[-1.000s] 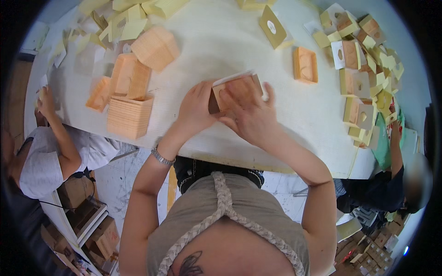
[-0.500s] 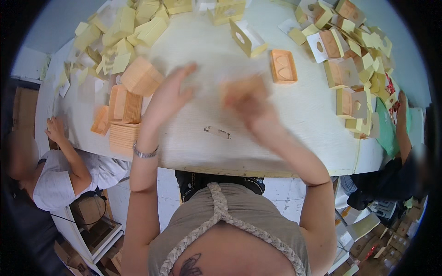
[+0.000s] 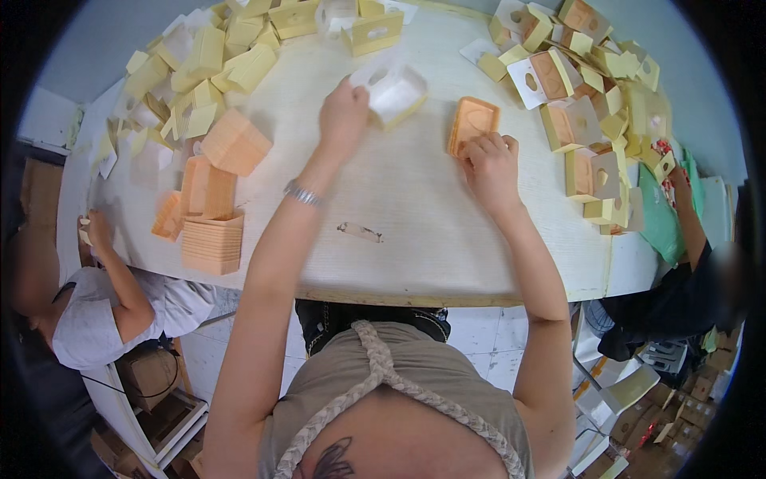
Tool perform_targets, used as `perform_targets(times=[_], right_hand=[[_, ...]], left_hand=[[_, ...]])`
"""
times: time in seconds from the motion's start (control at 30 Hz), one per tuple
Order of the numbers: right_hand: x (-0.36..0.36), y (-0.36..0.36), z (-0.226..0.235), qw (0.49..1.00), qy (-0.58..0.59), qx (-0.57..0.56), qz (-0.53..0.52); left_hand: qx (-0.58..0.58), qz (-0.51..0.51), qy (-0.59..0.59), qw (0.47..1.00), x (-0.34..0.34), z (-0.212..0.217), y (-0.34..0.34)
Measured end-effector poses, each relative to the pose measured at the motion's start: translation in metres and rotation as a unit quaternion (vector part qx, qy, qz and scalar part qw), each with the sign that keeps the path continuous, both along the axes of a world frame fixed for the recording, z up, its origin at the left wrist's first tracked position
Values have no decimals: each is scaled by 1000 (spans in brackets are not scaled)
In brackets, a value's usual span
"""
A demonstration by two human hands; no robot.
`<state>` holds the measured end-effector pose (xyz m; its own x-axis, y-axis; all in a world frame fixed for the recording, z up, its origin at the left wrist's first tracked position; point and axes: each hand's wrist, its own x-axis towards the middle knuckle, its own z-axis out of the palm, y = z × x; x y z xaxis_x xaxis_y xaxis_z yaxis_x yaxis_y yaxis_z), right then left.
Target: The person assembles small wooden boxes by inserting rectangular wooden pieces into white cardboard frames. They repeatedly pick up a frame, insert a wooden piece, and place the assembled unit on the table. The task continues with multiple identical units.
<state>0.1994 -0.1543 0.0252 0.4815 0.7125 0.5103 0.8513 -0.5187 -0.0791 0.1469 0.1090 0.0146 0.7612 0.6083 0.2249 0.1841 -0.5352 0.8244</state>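
Observation:
My left hand is closed on the side of a pale yellow folded-card box with a white inside and a hole in one panel. The box is slightly blurred and tilted. To its right, a shallow orange tray with a moulded curved shape lies on the table. Over the tray's near end, my right hand has its fingers bent and closed on the edge; the fingertips are partly hidden.
Stacked orange trays stand at the left. Yellow boxes are heaped at the back left. Boxes holding orange trays pile up at the right. Two other people sit at the table, one on each side; a green bag lies by the right one.
My left hand has reached forward and taken hold of the yellow box, which has come nearer. My right hand has moved right to the orange tray; the blurred orange piece in it no longer shows.

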Motion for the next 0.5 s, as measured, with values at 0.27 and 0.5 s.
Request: perform_targets(times=[0.27,0.5], right_hand=[[1,22,50,714,555,428,-7],[-69,-2,-15,773,603,152,-128]], left_hand=[[-64,-86,-16,994,-132,3,48],[-52,-107,-55,991,-160,-21,8]])
